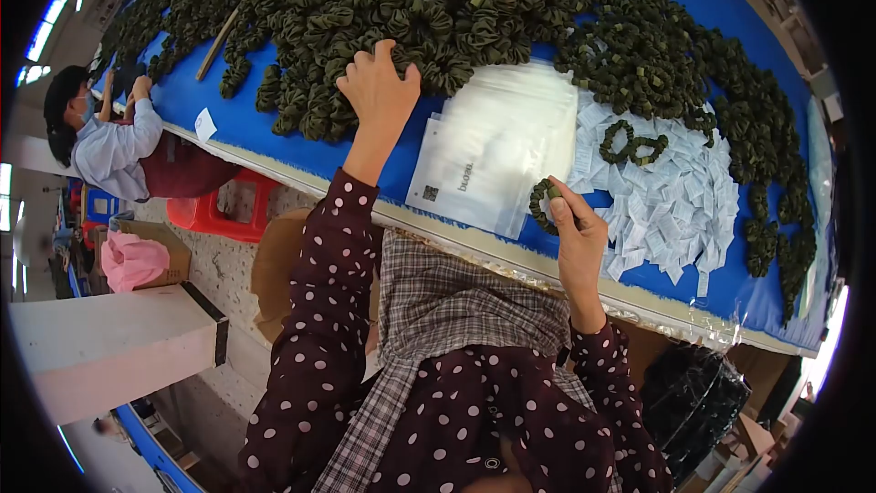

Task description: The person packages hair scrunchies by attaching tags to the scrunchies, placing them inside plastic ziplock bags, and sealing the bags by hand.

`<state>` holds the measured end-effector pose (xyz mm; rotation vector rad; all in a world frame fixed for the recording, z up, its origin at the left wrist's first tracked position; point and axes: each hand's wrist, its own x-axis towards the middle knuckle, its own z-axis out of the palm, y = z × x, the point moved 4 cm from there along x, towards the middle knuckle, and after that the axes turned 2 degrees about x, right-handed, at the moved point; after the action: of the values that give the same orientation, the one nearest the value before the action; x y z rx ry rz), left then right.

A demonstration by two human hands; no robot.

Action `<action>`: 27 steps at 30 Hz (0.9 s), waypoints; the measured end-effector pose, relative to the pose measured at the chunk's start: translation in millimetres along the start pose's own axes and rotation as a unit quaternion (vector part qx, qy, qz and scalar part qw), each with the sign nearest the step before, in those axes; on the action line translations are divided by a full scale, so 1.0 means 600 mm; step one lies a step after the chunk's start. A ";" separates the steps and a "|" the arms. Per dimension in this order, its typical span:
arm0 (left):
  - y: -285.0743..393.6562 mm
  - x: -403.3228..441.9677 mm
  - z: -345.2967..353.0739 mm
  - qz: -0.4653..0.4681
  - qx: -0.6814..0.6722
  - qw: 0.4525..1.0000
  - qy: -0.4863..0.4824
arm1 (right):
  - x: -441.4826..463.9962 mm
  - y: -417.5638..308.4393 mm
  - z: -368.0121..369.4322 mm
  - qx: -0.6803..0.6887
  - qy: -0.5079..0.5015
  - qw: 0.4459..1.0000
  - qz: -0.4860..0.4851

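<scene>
My left hand (379, 87) rests at the near edge of a big heap of dark green scrunchies (365, 0), its fingers spread over them. Between the thumb and fingers of my right hand (580, 233) is a small dark green scrunchie (540, 205), held above the table's front edge. Clear plastic bags (502, 141) with printing lie stacked between my hands. Right of the bags spreads a pile of small white labels (671, 196), with two small scrunchies (632, 143) on it. Behind them is a heap of smaller scrunchies (639, 59).
The blue table (315, 160) has a pale front edge. A wooden stick (228, 32) and a white paper tag (205, 125) lie to the left. At the far left, a masked co-worker (119, 141) sits at the table. A red stool (228, 210) stands below.
</scene>
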<state>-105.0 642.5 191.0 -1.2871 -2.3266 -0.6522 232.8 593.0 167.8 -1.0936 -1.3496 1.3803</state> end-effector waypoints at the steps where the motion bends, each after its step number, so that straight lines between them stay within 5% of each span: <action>1: -0.016 0.008 -0.003 -0.003 -0.078 0.997 0.012 | -0.002 0.002 0.001 -0.003 -0.004 1.000 0.004; 3: -0.038 0.009 -0.002 -0.009 -0.230 0.973 0.028 | -0.012 0.005 0.002 -0.008 -0.011 1.000 0.017; 5: -0.029 -0.006 -0.080 -0.167 -0.407 0.898 -0.016 | -0.015 0.001 0.005 0.008 -0.001 1.000 0.014; 6: -0.031 -0.025 -0.089 -0.170 -0.407 0.897 -0.017 | -0.015 -0.004 0.009 0.025 0.006 1.000 0.011; 8: -0.025 -0.059 -0.099 -0.150 -0.688 0.709 -0.033 | -0.012 -0.017 0.020 0.059 0.020 0.998 0.003; 14: 0.079 -0.253 -0.130 -0.199 -0.753 0.565 -0.272 | -0.036 -0.053 0.074 0.079 -0.019 0.996 -0.043; 15: 0.097 -0.282 -0.138 -0.198 -0.755 0.549 -0.299 | -0.044 -0.045 0.076 0.002 -0.015 0.996 -0.085; 19: 0.132 -0.375 -0.143 -0.203 -0.756 0.551 -0.291 | -0.073 -0.021 0.073 -0.234 -0.011 0.951 -0.202; 23: 0.145 -0.411 -0.143 -0.173 -0.689 0.637 -0.300 | -0.099 0.022 0.036 0.000 -0.083 0.994 0.074; 24: 0.143 -0.405 -0.140 -0.173 -0.688 0.636 -0.304 | -0.097 0.020 0.026 -0.020 -0.067 0.996 0.059; 27: 0.131 -0.341 -0.127 -0.025 -0.540 0.771 -0.337 | -0.076 0.005 -0.008 -0.039 -0.020 0.997 0.058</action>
<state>72.9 498.0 156.4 -2.2095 -2.5220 -2.0350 247.0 549.6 165.1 -1.2189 -1.3983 1.4506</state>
